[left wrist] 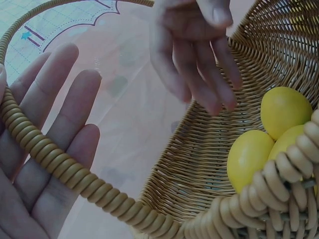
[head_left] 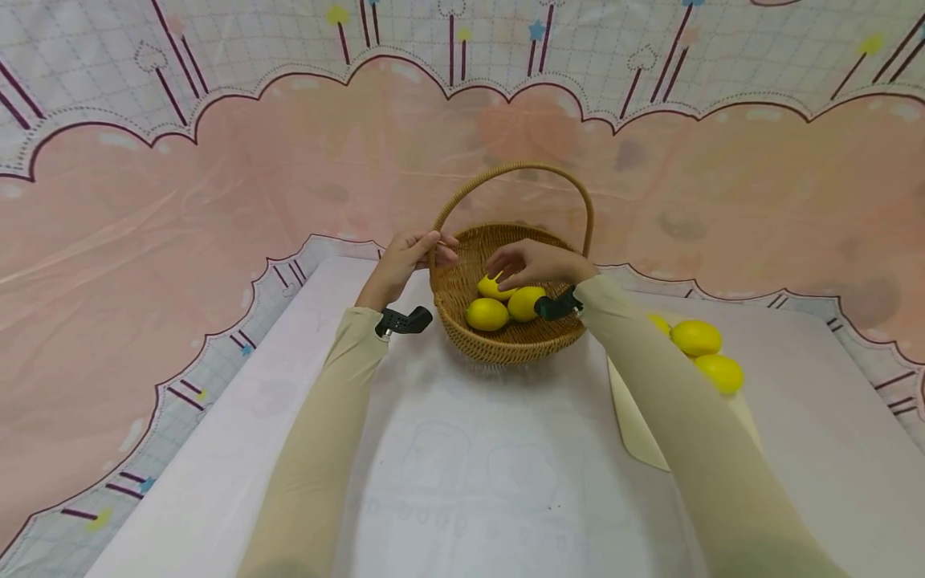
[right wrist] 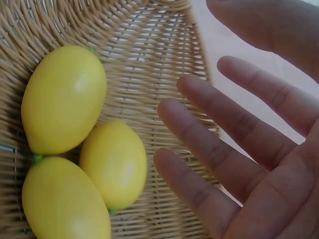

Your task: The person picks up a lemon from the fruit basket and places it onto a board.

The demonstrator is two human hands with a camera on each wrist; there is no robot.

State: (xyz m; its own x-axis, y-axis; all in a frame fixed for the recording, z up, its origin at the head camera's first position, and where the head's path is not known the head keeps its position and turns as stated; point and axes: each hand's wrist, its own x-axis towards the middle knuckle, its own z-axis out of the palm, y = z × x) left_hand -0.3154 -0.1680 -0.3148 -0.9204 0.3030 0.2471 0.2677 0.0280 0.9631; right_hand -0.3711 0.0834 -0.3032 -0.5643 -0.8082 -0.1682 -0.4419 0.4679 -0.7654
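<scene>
A wicker basket [head_left: 513,351] with a tall arched handle [head_left: 522,166] holds three yellow lemons [head_left: 486,314]. At the handle's left side, my left hand [head_left: 407,261] grips it; in the left wrist view the handle [left wrist: 75,174] crosses the palm, the thumb at its edge and the other fingers rather straight. Over the basket's inside hovers my right hand [head_left: 542,263], its fingers spread and relaxed with nothing in them. The right wrist view has those fingers beside the lemons [right wrist: 113,164], apart from them.
On the table's right side, several more lemons [head_left: 697,338] rest on a cream-coloured board or mat [head_left: 639,437], partly hidden behind the right sleeve [head_left: 672,401]. A patterned pink and white cloth [head_left: 325,136] stands as a backdrop behind the white table [head_left: 462,482].
</scene>
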